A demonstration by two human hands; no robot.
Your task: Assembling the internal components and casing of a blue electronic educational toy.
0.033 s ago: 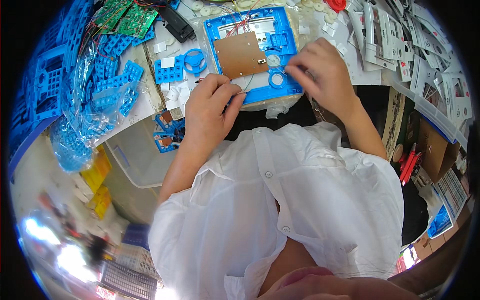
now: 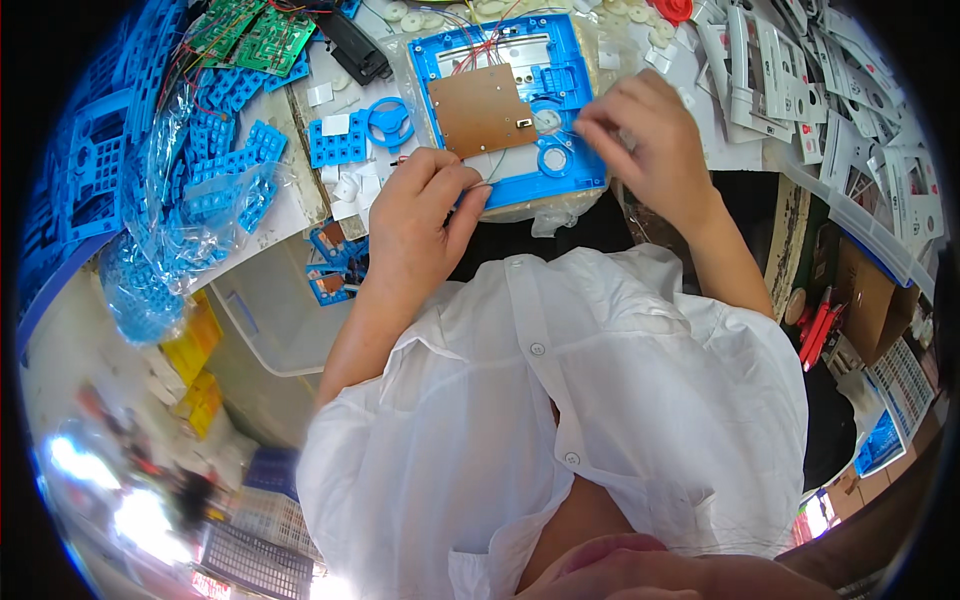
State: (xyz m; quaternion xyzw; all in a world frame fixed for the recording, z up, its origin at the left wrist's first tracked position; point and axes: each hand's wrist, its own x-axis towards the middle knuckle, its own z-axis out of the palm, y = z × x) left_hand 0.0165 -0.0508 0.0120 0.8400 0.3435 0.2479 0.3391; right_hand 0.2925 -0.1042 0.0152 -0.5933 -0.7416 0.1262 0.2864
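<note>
A blue plastic casing lies open on the table, with a brown circuit board set in it. Red wires run out at its far end. My left hand is at the casing's near left corner, thumb and forefinger pinched on a thin wire that leads up to the board. Just off the casing's right edge, my right hand hovers with thumb and fingertips curled together; whatever may be between them is too small to make out.
Left of the casing lie a blue keypad piece, a blue ring and a black box-shaped part. Green circuit boards and bagged blue parts are farther left. White printed panels pile up on the right.
My right hand has shifted very slightly to the right, away from the casing. The left hand and the casing stay where they were.
</note>
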